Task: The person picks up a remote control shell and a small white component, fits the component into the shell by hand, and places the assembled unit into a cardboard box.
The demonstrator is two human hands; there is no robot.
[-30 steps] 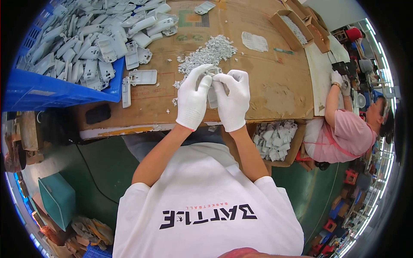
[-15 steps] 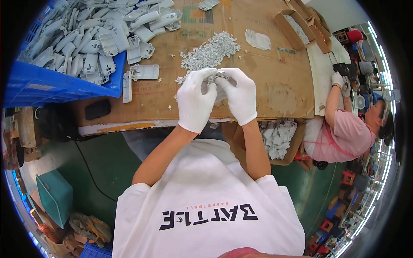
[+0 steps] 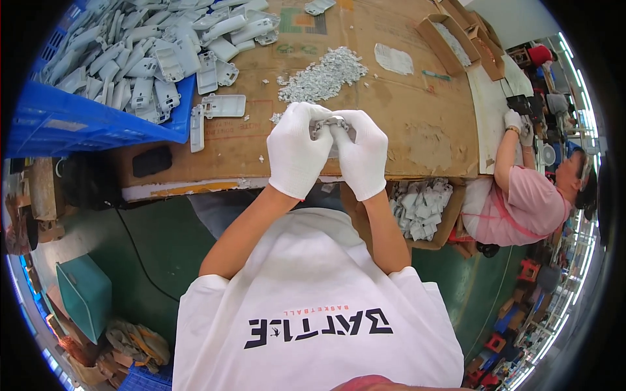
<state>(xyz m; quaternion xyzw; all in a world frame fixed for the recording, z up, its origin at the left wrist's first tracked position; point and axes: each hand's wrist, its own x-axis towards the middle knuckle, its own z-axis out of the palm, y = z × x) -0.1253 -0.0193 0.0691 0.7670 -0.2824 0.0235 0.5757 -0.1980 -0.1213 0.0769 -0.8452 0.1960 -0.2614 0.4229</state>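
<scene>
In white knitted gloves, my left hand (image 3: pixel 297 151) and my right hand (image 3: pixel 362 148) meet above the near part of the table. Both are closed on a light grey plastic part (image 3: pixel 332 122), which the fingers mostly cover; its exact kind is hidden. My thumbs press against it from the near side. Just beyond the hands lies a heap of tiny pale pieces (image 3: pixel 326 73) on the brown cardboard table top (image 3: pixel 417 98). Left of the heap rest loose white plastic housings, one of them an open shell (image 3: pixel 225 105).
A blue crate (image 3: pixel 98 127) heaped with white housings (image 3: pixel 137 58) stands at the left, near a dark flat object (image 3: pixel 152 161). Small-part boxes (image 3: pixel 450 42) sit far right. A carton of white parts (image 3: pixel 422 210) is below the table edge. A gloved co-worker (image 3: pixel 515 202) works at right.
My left hand has shifted slightly toward the right one, and the grip on the part has turned a little. The whole view has drifted slightly; the rest looks the same.
</scene>
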